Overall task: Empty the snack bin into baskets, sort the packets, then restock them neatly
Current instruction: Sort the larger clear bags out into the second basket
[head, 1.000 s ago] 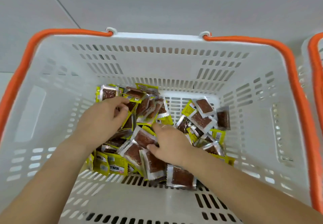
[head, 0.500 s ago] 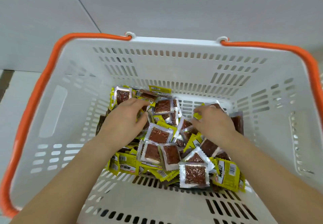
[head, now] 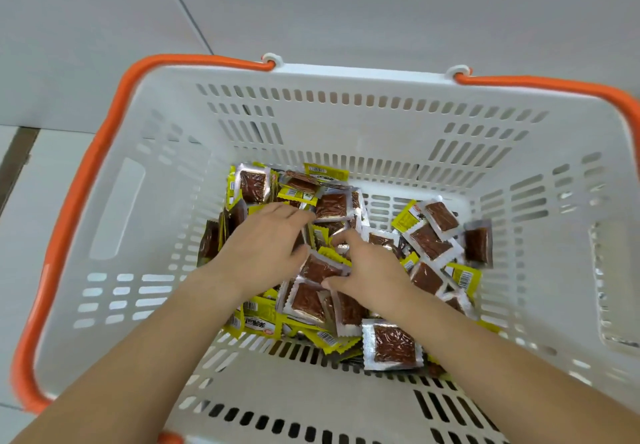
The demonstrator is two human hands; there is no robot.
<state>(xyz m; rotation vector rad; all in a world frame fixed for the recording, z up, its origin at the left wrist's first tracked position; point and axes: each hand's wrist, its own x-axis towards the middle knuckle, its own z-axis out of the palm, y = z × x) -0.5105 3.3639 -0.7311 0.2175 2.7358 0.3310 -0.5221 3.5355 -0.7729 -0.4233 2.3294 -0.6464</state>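
Head view looks straight down into a white slotted basket (head: 166, 201) with orange handles (head: 79, 201), sitting on a pale grey surface (head: 381, 11). A loose heap of small snack packets (head: 429, 243) covers the middle and right of the basket floor; they are square, with clear windows showing dark brown contents, silver crimped edges and yellow printed backs. Some lie face up, some show the yellow barcode side. Both bare forearms reach in from the bottom of the frame. The left hand (head: 266, 249) rests palm down on the heap's left side, fingers loosely curled and spread over the packets; whether it grips any of them cannot be told, since the fingertips are hidden among the wrappers. The right hand (head: 370, 267) lies just beside it, nearly touching, thumb and forefinger pinching the edge of one packet (head: 320, 269) between the two hands. One separate packet (head: 393, 345) lies flat at the near edge of the heap, beside the right wrist.
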